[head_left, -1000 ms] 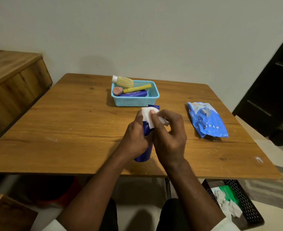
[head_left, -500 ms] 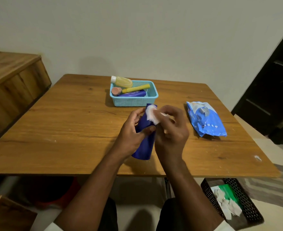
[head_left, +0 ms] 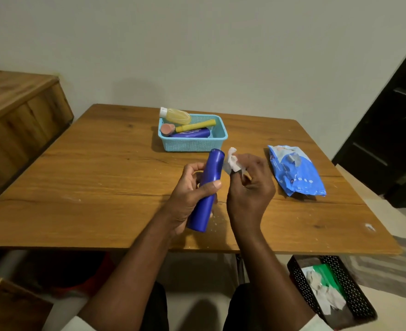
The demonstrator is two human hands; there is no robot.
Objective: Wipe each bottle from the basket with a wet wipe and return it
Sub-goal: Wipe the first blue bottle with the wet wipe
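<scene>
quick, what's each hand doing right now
Left hand: closed, gripping the blue bottle.
Right hand: closed, pinching the wet wipe beside the bottle's top.

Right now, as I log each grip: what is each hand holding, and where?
Left hand grips the blue bottle around its middle; right hand pinches the crumpled wet wipe by its lower part.

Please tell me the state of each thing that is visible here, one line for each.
Blue bottle: gripped by left hand, tilted above table.
Wet wipe: crumpled, pinched by right hand.
Basket: holds several bottles lying down.
Wipes pack: lying flat on table.
Black bin: holds used wipes.
</scene>
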